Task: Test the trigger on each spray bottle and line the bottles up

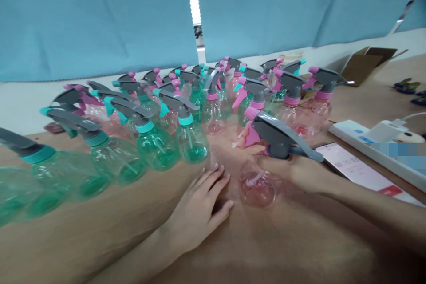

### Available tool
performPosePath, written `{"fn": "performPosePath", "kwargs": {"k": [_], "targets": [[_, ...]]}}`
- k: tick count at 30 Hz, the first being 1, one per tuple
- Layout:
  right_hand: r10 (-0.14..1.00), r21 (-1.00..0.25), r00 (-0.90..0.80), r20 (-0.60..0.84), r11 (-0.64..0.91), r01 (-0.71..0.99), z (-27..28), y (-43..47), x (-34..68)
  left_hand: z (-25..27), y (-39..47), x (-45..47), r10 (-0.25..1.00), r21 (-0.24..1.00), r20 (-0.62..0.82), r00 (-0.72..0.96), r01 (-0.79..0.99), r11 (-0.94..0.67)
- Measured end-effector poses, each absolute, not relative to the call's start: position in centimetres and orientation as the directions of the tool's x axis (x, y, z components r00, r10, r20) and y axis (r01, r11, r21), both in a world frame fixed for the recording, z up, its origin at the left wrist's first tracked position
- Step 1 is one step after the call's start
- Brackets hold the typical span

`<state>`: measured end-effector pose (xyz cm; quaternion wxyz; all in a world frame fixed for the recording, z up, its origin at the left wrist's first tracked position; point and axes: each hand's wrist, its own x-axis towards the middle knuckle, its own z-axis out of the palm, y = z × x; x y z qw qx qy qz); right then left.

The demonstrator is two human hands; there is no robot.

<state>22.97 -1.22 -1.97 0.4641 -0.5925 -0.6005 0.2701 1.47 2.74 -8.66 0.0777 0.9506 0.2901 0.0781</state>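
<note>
My right hand (pixel 282 168) is wrapped round the neck of a pink spray bottle (pixel 256 188) with a grey head and a pink trigger. The bottle's base is at or close to the tabletop; a fingertip shows beside the trigger. Part of this hand is hidden behind the spray head. My left hand (pixel 203 208) lies palm down on the table with its fingers spread, holding nothing. Just beyond it stands a green spray bottle (pixel 192 144) with a turquoise collar, and another green spray bottle (pixel 156 148) is beside that one.
More green and pink spray bottles crowd the left and back, including a pink one (pixel 215 117). To the right lie a phone (pixel 359 168) showing a timer and a white power strip (pixel 353 135) with a plugged-in charger (pixel 386 131). An open cardboard box (pixel 362 69) sits behind.
</note>
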Motion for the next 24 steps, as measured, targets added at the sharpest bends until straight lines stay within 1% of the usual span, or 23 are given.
{"fn": "performPosePath", "kwargs": {"k": [2, 8, 11, 16, 21, 24], "targets": [[0.964, -0.871, 0.151, 0.22, 0.124, 0.475, -1.79, -1.35, 22.87, -8.67, 2.76, 1.48, 0.562, 0.188, 0.099, 0.821, 0.539, -0.821], [0.981, -0.861, 0.075, 0.177, 0.117, 0.495, -1.6, -1.41, 22.94, -8.79, 2.89, 1.52, 0.552, 0.179, 0.105, 0.827, 0.53, -0.829], [0.983, -0.849, 0.071, 0.171, 0.11, 0.517, -1.79, -1.35, 23.12, -8.82, 2.95, 1.5, 0.552, 0.181, 0.114, 0.826, 0.529, -0.829], [0.985, -0.861, 0.077, 0.155, 0.096, 0.499, -2.24, -1.23, 23.34, -8.75, 2.89, 1.49, 0.55, 0.192, 0.134, 0.824, 0.523, -0.83], [0.993, -0.864, 0.045, 0.106, 0.069, 0.499, -2.52, -1.11, 23.42, -8.8, 2.92, 1.47, 0.549, 0.169, 0.123, 0.827, 0.527, -0.833], [0.989, -0.885, 0.044, 0.141, 0.106, 0.454, -2.54, -0.95, 23.39, -8.88, 2.95, 1.45, 0.548, 0.162, 0.121, 0.828, 0.529, -0.833]]}}
